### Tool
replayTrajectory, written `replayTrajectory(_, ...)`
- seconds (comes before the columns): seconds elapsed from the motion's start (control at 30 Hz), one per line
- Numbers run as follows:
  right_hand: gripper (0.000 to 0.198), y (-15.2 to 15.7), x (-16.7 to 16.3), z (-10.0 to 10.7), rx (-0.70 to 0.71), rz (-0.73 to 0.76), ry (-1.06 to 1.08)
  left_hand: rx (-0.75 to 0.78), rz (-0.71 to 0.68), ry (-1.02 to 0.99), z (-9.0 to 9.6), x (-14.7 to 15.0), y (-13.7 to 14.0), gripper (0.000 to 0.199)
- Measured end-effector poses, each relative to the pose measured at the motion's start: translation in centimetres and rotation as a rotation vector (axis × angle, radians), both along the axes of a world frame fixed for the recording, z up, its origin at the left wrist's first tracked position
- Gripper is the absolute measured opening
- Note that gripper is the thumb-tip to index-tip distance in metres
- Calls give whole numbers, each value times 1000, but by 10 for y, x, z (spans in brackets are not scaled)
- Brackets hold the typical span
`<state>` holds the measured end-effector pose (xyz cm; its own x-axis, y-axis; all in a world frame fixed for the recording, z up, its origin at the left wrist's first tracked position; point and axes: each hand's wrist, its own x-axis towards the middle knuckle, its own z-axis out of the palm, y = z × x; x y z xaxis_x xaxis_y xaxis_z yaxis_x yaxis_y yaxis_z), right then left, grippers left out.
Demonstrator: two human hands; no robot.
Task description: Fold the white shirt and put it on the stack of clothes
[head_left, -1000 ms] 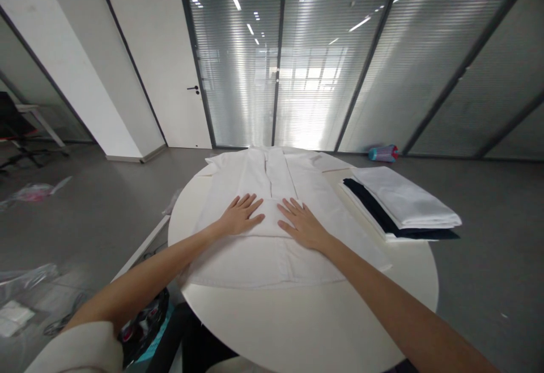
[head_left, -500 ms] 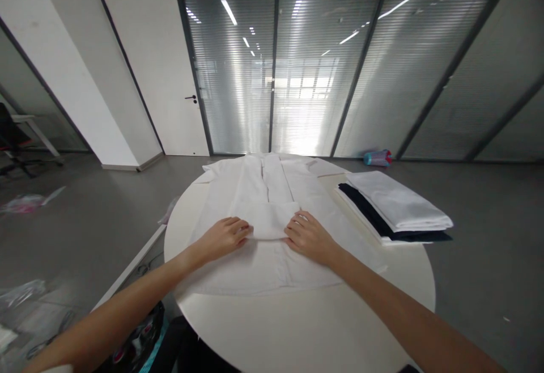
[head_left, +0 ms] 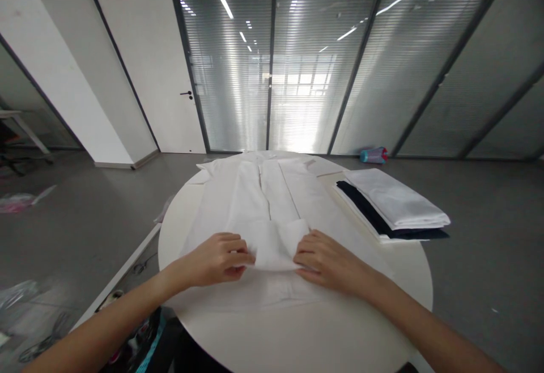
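Note:
A white garment (head_left: 238, 191), like a shirt or coat with a long slit down its middle, lies spread on a round table. Across its lower part a folded flap of white cloth (head_left: 274, 248) is raised between my two hands. My left hand (head_left: 223, 258) pinches the flap's left end, its fingers curled and closed. At the right end, my right hand (head_left: 325, 259) is closed on the same flap, fingertips partly hidden. The flap bends in a soft crease between the hands. Whether it is part of the garment, I cannot tell.
A stack of folded white and navy cloth (head_left: 393, 200) lies at the table's right side. The pale tabletop (head_left: 306, 333) shows along the near edge. On the floor are a blue and red bundle (head_left: 374, 155), plastic wrapping (head_left: 19, 293) and cables at the left.
Both hands have moved toward me and slightly apart, drawing the flap with them. The flap, flat before, is now bent and lifted. The camera view has shifted a little.

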<state>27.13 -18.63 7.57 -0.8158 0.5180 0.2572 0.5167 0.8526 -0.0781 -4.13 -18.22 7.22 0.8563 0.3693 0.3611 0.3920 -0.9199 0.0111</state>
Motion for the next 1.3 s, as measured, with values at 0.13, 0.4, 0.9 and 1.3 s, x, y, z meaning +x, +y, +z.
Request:
replayTrajectory(0.13, 22, -1, -4, -9, -188, -28, -45, -230, 29, 111, -6, 0, -1, 24)
replayTrajectory(0.4, 58, 44, -19, -29, -76, -123, 136, -280, 54, -53, -14, 25, 42, 64)
replayTrajectory(0.9, 57, 57, -14, -67, -228, -283, 71, -503, 255, -265, -26, 33, 135, 34)
replayTrajectory(1.3, 58, 54, -16, -63, -258, -300, 83, -221, 767, 79, -37, 38, 352, 58)
